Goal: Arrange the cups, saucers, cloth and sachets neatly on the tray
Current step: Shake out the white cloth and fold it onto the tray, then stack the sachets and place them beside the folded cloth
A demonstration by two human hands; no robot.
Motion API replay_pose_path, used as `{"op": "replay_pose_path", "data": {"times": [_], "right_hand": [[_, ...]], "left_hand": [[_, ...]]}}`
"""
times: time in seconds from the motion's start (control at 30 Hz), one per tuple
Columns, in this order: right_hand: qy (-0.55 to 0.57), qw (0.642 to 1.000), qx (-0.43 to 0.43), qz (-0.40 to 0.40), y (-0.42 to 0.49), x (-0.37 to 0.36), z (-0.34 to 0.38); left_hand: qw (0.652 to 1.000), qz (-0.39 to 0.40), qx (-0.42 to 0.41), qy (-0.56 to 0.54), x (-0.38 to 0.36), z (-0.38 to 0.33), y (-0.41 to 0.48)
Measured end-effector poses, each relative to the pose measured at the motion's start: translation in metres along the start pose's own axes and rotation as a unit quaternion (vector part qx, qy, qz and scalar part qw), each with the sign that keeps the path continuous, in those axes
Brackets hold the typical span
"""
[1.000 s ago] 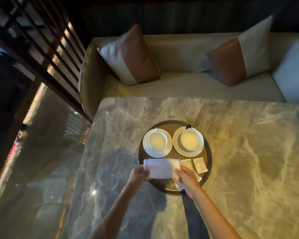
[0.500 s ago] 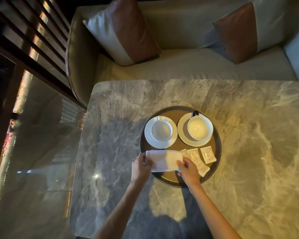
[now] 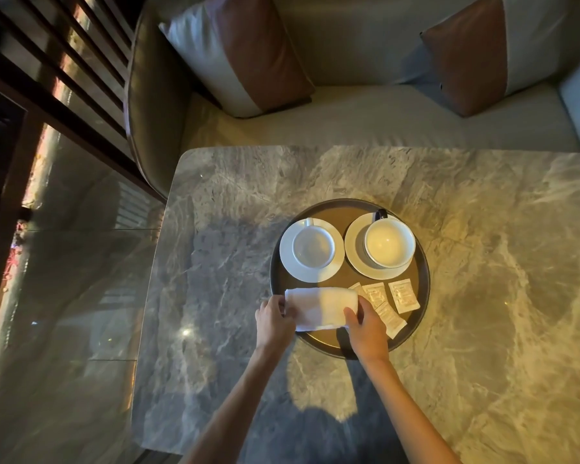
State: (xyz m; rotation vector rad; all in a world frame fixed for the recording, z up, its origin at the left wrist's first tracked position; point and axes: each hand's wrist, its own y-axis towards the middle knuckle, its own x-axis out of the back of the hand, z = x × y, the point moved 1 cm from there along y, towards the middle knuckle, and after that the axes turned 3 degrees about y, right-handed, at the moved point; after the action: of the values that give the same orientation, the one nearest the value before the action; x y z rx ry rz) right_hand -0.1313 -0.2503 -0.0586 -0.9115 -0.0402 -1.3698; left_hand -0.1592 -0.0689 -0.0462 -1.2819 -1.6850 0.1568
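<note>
A round dark tray sits on the marble table. At its back stand two white cups on white saucers: the left cup on its saucer, the right cup on its saucer. A folded white cloth lies across the tray's front left. My left hand grips its left end and my right hand grips its right end. Several white sachets lie to the right of the cloth, partly under my right hand.
The marble table ends at a left edge above a glossy floor. Behind the table is a sofa with two brown-and-white cushions. A slatted wooden screen stands at the far left.
The view has dipped and closed in on the tray. Both hands keep hold of the cloth's ends, and it now lies a little more level across the tray's front.
</note>
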Motion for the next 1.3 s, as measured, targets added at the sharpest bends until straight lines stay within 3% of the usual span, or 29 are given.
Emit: {"op": "replay_pose_path", "data": {"times": [0.27, 0.4, 0.5, 0.57, 0.63, 0.77, 0.9, 1.3], "right_hand": [[-0.006, 1.000, 0.011, 0.008, 0.001, -0.001, -0.009], [-0.013, 0.998, 0.040, -0.040, -0.004, -0.003, -0.012], [-0.123, 0.978, 0.149, -0.081, -0.012, -0.003, -0.013], [-0.239, 0.942, 0.228, -0.055, -0.017, -0.007, -0.018], [-0.331, 0.909, 0.251, -0.027, -0.022, -0.013, -0.028], [-0.413, 0.874, 0.254, 0.022, -0.028, -0.023, -0.053], [-0.442, 0.861, 0.248, 0.037, -0.024, -0.023, -0.068], [-0.432, 0.863, 0.259, 0.042, -0.022, -0.023, -0.067]], "left_hand": [[0.999, -0.017, -0.023, 0.025, -0.005, 0.001, -0.003], [0.973, -0.081, -0.133, 0.171, -0.009, -0.001, -0.014], [0.927, -0.104, -0.243, 0.267, -0.014, 0.006, -0.021], [0.896, -0.090, -0.308, 0.308, -0.023, 0.014, -0.025], [0.876, -0.065, -0.345, 0.332, -0.030, 0.023, -0.029], [0.877, -0.024, -0.328, 0.350, -0.035, 0.042, -0.032], [0.873, -0.013, -0.327, 0.361, -0.036, 0.048, -0.031], [0.860, -0.014, -0.328, 0.391, -0.045, 0.057, -0.041]]}}
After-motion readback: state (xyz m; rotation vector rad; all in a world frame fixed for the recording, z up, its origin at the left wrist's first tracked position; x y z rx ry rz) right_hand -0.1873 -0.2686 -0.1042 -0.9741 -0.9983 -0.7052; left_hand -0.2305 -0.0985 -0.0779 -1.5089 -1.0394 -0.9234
